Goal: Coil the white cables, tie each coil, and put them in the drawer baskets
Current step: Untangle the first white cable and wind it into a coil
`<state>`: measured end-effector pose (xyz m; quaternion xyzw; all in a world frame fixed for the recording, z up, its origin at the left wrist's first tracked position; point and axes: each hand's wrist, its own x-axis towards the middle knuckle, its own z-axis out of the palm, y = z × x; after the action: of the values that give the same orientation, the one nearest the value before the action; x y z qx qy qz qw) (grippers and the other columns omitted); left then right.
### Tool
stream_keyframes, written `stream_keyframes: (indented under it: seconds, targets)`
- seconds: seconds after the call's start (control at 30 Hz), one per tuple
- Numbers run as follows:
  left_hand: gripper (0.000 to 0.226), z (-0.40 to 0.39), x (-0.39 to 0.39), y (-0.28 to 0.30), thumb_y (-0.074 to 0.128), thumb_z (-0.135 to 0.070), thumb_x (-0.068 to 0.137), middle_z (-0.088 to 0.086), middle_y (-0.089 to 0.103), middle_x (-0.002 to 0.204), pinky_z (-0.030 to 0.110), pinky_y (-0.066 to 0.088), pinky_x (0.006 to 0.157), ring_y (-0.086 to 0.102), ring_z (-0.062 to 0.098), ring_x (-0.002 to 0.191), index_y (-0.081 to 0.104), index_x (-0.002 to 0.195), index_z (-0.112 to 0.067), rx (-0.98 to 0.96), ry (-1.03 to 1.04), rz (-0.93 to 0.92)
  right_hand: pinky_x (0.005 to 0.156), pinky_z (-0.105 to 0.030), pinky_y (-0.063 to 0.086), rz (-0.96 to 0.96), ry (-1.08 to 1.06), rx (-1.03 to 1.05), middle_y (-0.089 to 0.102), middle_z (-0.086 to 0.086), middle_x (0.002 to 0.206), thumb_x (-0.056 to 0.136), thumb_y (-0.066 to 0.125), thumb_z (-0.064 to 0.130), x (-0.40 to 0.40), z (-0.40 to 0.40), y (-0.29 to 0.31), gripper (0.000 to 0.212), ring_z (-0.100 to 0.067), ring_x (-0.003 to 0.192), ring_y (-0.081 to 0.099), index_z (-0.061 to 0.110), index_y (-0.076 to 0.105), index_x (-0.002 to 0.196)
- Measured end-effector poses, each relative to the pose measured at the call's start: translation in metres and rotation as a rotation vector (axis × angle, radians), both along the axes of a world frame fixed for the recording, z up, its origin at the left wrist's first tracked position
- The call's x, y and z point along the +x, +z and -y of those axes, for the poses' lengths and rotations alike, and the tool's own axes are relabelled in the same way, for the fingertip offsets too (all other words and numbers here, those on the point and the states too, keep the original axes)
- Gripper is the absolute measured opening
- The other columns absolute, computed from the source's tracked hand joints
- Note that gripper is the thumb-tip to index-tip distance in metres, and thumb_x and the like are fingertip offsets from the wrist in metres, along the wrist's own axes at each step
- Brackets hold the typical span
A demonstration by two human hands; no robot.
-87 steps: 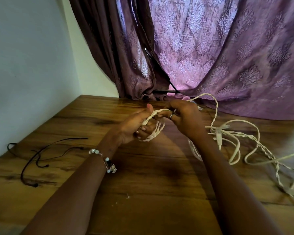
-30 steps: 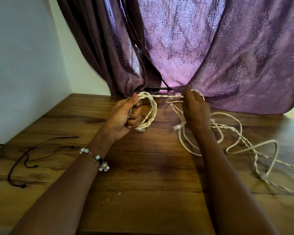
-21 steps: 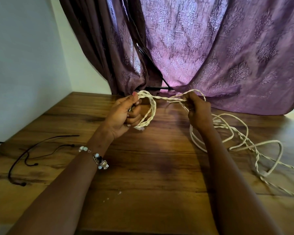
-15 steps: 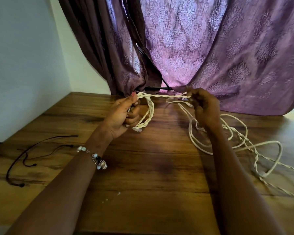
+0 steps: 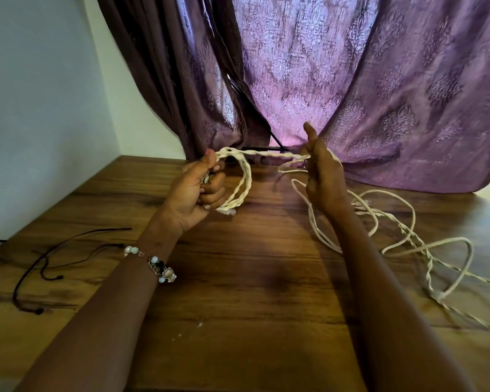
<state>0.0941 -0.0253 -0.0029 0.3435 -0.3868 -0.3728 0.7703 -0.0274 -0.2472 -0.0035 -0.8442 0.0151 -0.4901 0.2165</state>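
Since half a second ago, the right hand [image 5: 324, 176] is opening: its fingers, curled over the strand then, are now pointing up nearly straight.

Far left of the grips, a thin black cord [image 5: 40, 267] is lying in loose curves on the wooden bench [image 5: 252, 278], close to the left edge by the pale wall [image 5: 40, 94]. The bench's grained, glossy boards are lying bare between that cord and the left forearm, which is wearing a beaded bracelet [image 5: 156, 264].

The left hand [image 5: 195, 190] is gripping a small coil [image 5: 238, 182] of the white cable, thumb pressing on top and fingers curling under; the coil is hanging to the right of this grip as a round twisted loop, its plug end dangling just below the knuckles. From the top of the grip a twisted length is stretching level across to the right hand, crossing the base of its upright fingers; whether the thumb is pinching it cannot be told.

Right of and below that hand, the rest of the white cable [image 5: 408, 236] is sprawling in slack, partly twisted loops over the bench toward the right edge. Behind both grips a purple patterned curtain [image 5: 351, 80] is draping onto the bench's far edge.
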Motion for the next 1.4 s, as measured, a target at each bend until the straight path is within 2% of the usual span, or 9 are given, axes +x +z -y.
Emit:
stream_keyframes:
  seconds: [0.13, 0.27, 0.4, 0.53, 0.67, 0.87, 0.97, 1.13, 1.4]
  targets:
    - [0.034, 0.002, 0.001, -0.004, 0.042, -0.042, 0.092, -0.009, 0.027, 0.040, 0.020, 0.008, 0.037, 0.019, 0.002, 0.029, 0.047, 0.070, -0.016, 0.055, 0.039, 0.046, 0.087, -0.020, 0.041, -0.074, -0.121, -0.060, 0.062, -0.004, 0.103, 0.073, 0.050, -0.019, -0.002, 0.004, -0.007, 0.078, -0.017, 0.097, 0.060, 0.008, 0.034, 0.144]
    - [0.036, -0.001, 0.005, -0.002, 0.060, -0.049, 0.083, -0.011, 0.029, 0.040, 0.017, 0.012, 0.035, 0.021, 0.001, 0.029, 0.048, 0.070, -0.018, 0.005, -0.007, 0.039, 0.110, -0.047, 0.036, 0.169, 0.448, 0.338, 0.050, -0.032, 0.131, 0.060, 0.022, -0.031, -0.002, -0.026, 0.019, 0.051, -0.028, 0.131, 0.046, 0.004, 0.053, 0.079]
    - [0.039, -0.002, 0.004, -0.001, 0.070, -0.051, 0.076, -0.011, 0.030, 0.040, 0.017, 0.015, 0.035, 0.022, 0.001, 0.029, 0.049, 0.069, -0.018, -0.008, -0.043, 0.055, 0.098, -0.055, 0.042, 0.208, 0.758, 0.579, 0.059, -0.021, 0.125, 0.073, 0.045, -0.031, -0.008, -0.045, 0.028, 0.049, -0.039, 0.124, 0.051, 0.016, 0.057, 0.066]
    - [0.033, -0.002, 0.004, 0.003, 0.058, -0.048, 0.084, -0.011, 0.032, 0.039, 0.015, 0.016, 0.033, 0.015, 0.003, 0.030, 0.049, 0.071, -0.019, -0.075, -0.060, -0.013, 0.061, -0.030, 0.054, 0.126, 0.780, 0.794, 0.068, -0.019, 0.112, 0.086, 0.051, -0.014, -0.007, -0.051, 0.026, 0.028, -0.034, 0.100, 0.067, 0.014, 0.055, 0.082]
    - [0.035, -0.006, 0.010, 0.007, 0.035, -0.049, 0.089, -0.011, 0.029, 0.037, 0.016, 0.014, 0.032, 0.009, 0.005, 0.033, 0.045, 0.072, -0.020, -0.112, 0.050, -0.135, 0.032, -0.033, 0.041, -0.210, 0.382, 0.510, 0.073, -0.008, 0.087, 0.097, 0.047, 0.002, -0.002, -0.050, 0.017, 0.012, -0.030, 0.042, 0.061, 0.010, 0.054, 0.091]
    - [0.047, -0.005, 0.015, 0.004, 0.023, -0.053, 0.098, -0.010, 0.028, 0.039, 0.014, 0.017, 0.032, 0.022, 0.003, 0.027, 0.045, 0.074, -0.020, -0.138, 0.104, -0.258, 0.067, -0.043, 0.050, -0.538, -0.343, -0.295, 0.065, -0.021, 0.103, 0.086, 0.062, 0.020, 0.011, -0.056, -0.002, 0.051, -0.041, 0.089, 0.062, 0.011, 0.039, 0.131]
    - [0.046, -0.006, 0.020, 0.003, 0.024, -0.052, 0.099, -0.009, 0.029, 0.039, 0.014, 0.020, 0.031, 0.024, 0.005, 0.026, 0.043, 0.073, -0.019, -0.196, 0.122, -0.333, 0.062, -0.043, 0.051, -0.414, -0.187, -0.177, 0.066, -0.018, 0.089, 0.084, 0.066, 0.017, 0.010, -0.062, -0.004, 0.069, -0.037, 0.074, 0.064, 0.026, 0.017, 0.133]
    - [0.046, -0.015, 0.040, -0.004, 0.030, -0.044, 0.101, -0.007, 0.034, 0.043, 0.016, 0.027, 0.036, 0.029, 0.005, 0.031, 0.048, 0.070, -0.014, -0.359, 0.064, -0.556, 0.063, -0.010, 0.045, -0.371, 0.352, 0.050, 0.066, -0.001, 0.076, 0.089, 0.051, -0.011, -0.001, -0.069, 0.011, 0.024, 0.004, 0.066, 0.061, 0.002, 0.063, 0.106]
    - [0.039, -0.010, 0.035, -0.001, 0.033, -0.038, 0.100, -0.005, 0.045, 0.053, 0.016, 0.032, 0.040, 0.035, 0.005, 0.037, 0.045, 0.070, -0.016, -0.221, 0.197, -0.571, 0.075, -0.010, 0.039, -0.227, 0.310, -0.138, 0.061, 0.011, 0.091, 0.079, 0.073, 0.010, 0.007, -0.077, 0.006, 0.019, 0.001, 0.085, 0.056, 0.013, 0.076, 0.098]
